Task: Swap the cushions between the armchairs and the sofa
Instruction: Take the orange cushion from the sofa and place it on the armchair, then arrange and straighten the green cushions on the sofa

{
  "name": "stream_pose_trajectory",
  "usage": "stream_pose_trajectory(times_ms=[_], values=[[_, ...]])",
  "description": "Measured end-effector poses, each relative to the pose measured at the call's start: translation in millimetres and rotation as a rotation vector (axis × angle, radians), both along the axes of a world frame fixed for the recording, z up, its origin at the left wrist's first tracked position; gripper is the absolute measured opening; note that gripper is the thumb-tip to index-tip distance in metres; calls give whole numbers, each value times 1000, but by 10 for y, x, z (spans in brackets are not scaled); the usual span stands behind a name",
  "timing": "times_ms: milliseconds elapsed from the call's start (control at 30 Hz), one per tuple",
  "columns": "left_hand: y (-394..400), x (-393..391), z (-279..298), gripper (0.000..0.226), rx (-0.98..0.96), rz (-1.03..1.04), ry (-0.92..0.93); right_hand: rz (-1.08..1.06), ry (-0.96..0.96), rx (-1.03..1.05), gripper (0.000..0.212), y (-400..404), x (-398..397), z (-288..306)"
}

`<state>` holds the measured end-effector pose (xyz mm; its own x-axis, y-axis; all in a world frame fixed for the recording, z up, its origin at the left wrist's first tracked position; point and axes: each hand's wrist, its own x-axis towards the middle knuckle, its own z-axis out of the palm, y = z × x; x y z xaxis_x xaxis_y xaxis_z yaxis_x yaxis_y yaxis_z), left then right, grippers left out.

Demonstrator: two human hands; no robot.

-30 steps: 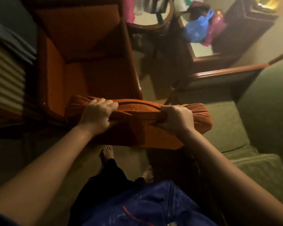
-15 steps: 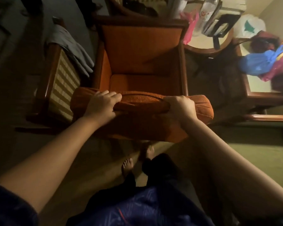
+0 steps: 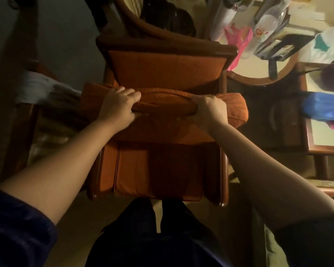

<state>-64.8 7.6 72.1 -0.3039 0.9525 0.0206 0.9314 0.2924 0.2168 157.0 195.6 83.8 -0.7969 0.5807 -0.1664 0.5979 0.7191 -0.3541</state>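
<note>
Head view, left hand (image 3: 117, 107) and right hand (image 3: 210, 110) both gripping orange cushion (image 3: 162, 112), hovering above orange armchair (image 3: 158, 170).

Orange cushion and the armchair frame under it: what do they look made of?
Orange cushion: soft stuffed fabric, matte, apparently velvety or chenille; it creases and bunches where the left hand and right hand grip it. Armchair frame: seemingly dark varnished wood, showing a slight sheen on the top rail.

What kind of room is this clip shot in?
Probably a home living room or lounge: an orange upholstered armchair with a wooden frame, a round side table crowded with bottles and bags, and the orange cushion the person holds.
</note>
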Motion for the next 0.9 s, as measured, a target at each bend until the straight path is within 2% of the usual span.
stream_pose_trajectory(times_ms=[100,233,300,433,533,600,667,733,800,900], values=[[393,-331,-270,29,-12,26,-5,-2,24,28,46,368,-315,-268],[743,-671,-703,29,-61,62,-30,26,15,73,45,715,-710,-696],[842,-759,-897,35,-82,116,-48,17,-29,89,58,788,-854,-936],[970,-825,-1198,63,-89,222,28,-73,-153,155,103,824,-945,-1252],[1048,-966,-1297,99,-207,153,49,-18,-226,182,115,885,-959,-1330],[1160,-1092,-1248,106,-290,135,32,-13,-249,153,118,946,-1020,-1295],[1250,-1139,-1082,101,-338,154,-13,-25,-246,84,118,938,-1023,-1173],[1301,-1055,-845,93,-308,173,-89,-94,-176,-36,113,842,-941,-973],[1270,-823,-574,86,-241,157,-209,-209,-98,-165,100,619,-757,-693],[1135,-325,-215,74,-215,53,-334,-303,-63,-234,70,220,-331,-323]])
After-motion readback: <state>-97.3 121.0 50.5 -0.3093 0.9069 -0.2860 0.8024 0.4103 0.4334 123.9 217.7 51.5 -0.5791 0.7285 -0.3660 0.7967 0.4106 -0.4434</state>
